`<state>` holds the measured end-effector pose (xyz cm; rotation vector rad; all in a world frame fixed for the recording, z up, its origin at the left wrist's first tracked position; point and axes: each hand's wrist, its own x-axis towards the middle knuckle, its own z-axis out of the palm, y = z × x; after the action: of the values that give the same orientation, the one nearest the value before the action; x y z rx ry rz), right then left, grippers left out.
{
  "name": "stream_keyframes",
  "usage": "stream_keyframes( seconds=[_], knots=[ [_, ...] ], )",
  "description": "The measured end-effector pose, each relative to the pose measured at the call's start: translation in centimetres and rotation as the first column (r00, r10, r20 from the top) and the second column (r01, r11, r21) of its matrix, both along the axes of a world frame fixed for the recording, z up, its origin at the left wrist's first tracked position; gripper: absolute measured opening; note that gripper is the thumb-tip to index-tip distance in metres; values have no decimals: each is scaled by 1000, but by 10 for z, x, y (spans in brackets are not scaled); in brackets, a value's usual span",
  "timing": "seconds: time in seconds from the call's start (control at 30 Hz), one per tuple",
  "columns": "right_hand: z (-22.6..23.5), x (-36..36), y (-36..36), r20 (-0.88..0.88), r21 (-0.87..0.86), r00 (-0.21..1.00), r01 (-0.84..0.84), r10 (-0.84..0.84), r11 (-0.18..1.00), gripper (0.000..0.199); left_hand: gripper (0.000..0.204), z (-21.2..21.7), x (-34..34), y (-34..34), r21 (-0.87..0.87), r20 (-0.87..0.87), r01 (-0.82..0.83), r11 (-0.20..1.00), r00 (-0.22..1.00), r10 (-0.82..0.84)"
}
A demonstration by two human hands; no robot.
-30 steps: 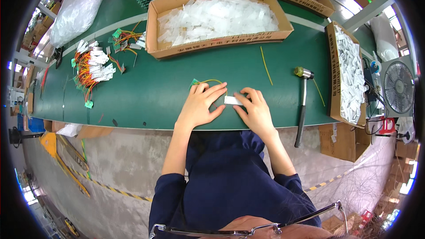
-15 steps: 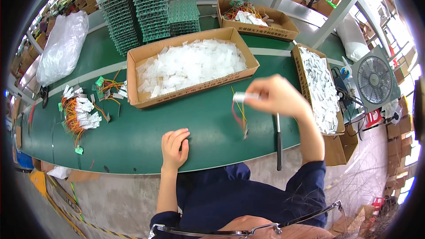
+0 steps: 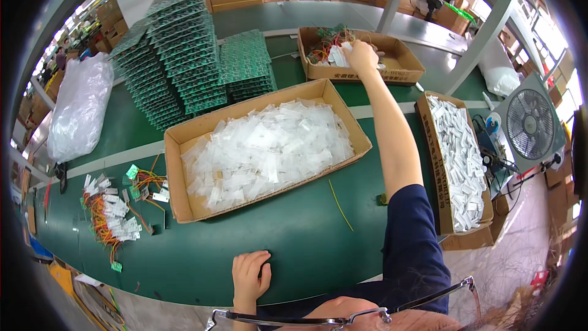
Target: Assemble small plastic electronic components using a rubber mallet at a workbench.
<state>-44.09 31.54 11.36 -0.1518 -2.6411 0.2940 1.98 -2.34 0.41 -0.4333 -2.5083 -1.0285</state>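
My right hand (image 3: 362, 58) reaches into the far cardboard box (image 3: 373, 75), its fingers bent down at white pieces (image 3: 337, 56) with coloured wires. Whether a piece is between its fingertips is hidden. My left hand (image 3: 250, 276) rests on the green table near its front edge, holding nothing, fingers loosely curved and thumb apart. A single yellow wire (image 3: 340, 205) lies on the table between my arms. On the left lies a pile of white pieces with orange wires (image 3: 114, 213), beside a smaller wired bunch with a green board (image 3: 133, 172).
A large box (image 3: 269, 207) of clear plastic pieces stands mid-table. Green circuit board stacks (image 3: 184, 55) rise behind it. To the right are a long box (image 3: 440, 178) of white pieces, a fan (image 3: 530, 124) and a metal post (image 3: 484, 37). A plastic-wrapped bundle (image 3: 79, 107) lies far left.
My right hand has moved from above the near table, with a white wired piece, forward into the far box. My left hand still rests on the table. The view has shifted forward.
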Motion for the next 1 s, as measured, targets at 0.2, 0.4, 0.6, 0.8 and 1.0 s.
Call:
stream_keyframes(
  seconds=[0.2,0.4,0.6,0.8,1.0],
  knots=[
    [-22,48,40,-245,112,968,-32,59,993,34,19,0,0,-1,16,26,-23,1000,999,23],
    [8,167,179,6,73,974,226,-227,971,28,15,1,-6,7,-11,-38,71,997,997,-72],
    [-39,256,265,356,7,933,53,-52,999,29,10,-1,-5,8,-21,-71,92,996,993,-93],
    [-57,274,259,193,-228,980,0,45,974,31,7,-1,-4,5,-42,-87,91,995,992,-94],
    [-47,278,267,38,-180,999,-27,34,983,23,4,-3,-3,7,-29,-77,82,996,994,-84]
  ],
)
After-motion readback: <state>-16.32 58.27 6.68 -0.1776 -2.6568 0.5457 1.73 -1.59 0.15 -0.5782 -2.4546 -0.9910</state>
